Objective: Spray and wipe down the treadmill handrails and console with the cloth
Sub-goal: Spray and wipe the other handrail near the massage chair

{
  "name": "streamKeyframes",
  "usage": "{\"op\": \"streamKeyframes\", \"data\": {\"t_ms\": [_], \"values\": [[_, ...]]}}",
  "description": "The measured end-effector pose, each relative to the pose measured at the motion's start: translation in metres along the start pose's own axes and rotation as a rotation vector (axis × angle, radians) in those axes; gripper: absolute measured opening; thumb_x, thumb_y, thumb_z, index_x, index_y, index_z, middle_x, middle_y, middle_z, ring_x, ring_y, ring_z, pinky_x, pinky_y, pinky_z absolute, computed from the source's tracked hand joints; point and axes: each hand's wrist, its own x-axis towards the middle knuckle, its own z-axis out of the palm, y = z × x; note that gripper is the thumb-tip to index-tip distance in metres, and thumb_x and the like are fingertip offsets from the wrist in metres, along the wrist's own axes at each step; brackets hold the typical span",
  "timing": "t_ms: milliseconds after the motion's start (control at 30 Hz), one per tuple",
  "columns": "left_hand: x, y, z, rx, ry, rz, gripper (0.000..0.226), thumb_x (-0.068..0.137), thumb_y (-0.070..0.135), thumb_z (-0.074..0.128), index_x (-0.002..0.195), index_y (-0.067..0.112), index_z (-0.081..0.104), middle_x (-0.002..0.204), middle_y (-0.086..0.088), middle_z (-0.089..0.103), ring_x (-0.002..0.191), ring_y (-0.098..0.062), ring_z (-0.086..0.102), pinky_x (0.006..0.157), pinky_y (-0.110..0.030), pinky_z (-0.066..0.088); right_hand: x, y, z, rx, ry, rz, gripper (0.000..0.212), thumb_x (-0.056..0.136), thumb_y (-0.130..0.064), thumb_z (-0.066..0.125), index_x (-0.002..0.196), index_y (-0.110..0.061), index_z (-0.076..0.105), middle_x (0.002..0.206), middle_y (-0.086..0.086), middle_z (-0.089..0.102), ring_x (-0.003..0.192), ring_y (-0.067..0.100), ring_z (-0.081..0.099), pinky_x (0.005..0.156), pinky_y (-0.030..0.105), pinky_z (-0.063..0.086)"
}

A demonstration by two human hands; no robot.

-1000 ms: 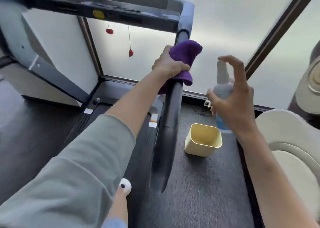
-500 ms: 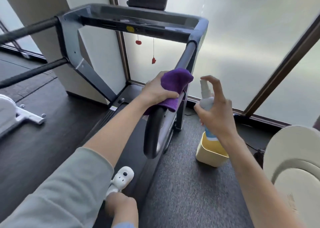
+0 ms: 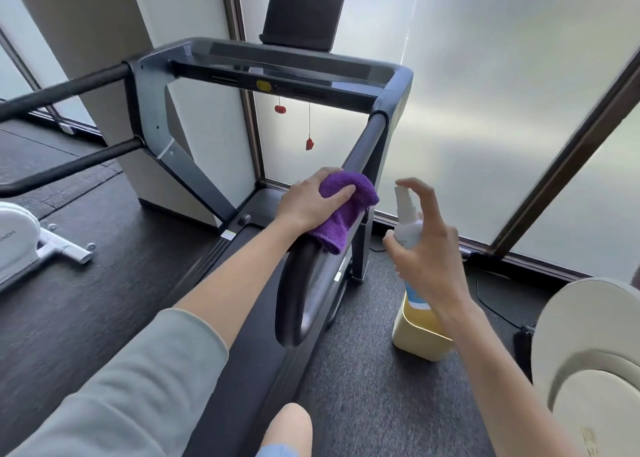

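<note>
My left hand (image 3: 311,202) presses a purple cloth (image 3: 346,210) around the treadmill's right handrail (image 3: 363,144), near where the black bar curves down. To the right of the rail, my right hand (image 3: 431,248) grips a white spray bottle (image 3: 407,221), forefinger raised over its nozzle. The grey console (image 3: 287,72) spans the top of the frame, with a dark screen (image 3: 303,18) standing on it. The left handrail (image 3: 62,89) runs off to the left edge.
A yellow bin (image 3: 417,335) stands on the grey carpet right of the treadmill. A rounded beige machine part (image 3: 588,352) fills the lower right. White exercise equipment (image 3: 20,245) sits at left. Frosted glass panels close the space ahead. Red safety clips (image 3: 309,143) dangle under the console.
The view has lifted and drawn back, bringing the console and screen into sight. My left hand and the cloth have slid down the right rail towards its curved end. The bottle stays beside the rail.
</note>
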Motion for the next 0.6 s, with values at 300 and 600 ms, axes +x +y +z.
{"op": "streamKeyframes", "data": {"t_ms": [300,600], "values": [[0.085,0.012,0.013,-0.179,-0.096,0.023,0.054,0.084,0.054,0.066,0.133,0.04,0.051,0.123,0.005,0.06,0.112,-0.02,0.057,0.102,-0.039,0.045,0.049,0.035,0.016,-0.029,0.056,0.066,0.067,0.079,0.005,0.06,0.13,-0.035,0.041,0.059,0.02,0.056,0.046,0.03,0.052,0.044,0.031,0.049],[0.179,0.025,0.033,-0.184,-0.108,0.038,0.057,0.081,0.057,0.066,0.133,0.042,0.048,0.127,0.004,0.059,0.115,-0.022,0.055,0.104,-0.041,0.042,0.095,0.075,0.027,-0.111,0.132,0.176,0.066,0.08,0.003,0.063,0.132,-0.032,0.042,0.055,0.004,0.051,0.046,0.023,0.055,0.049,0.036,0.051]]}}
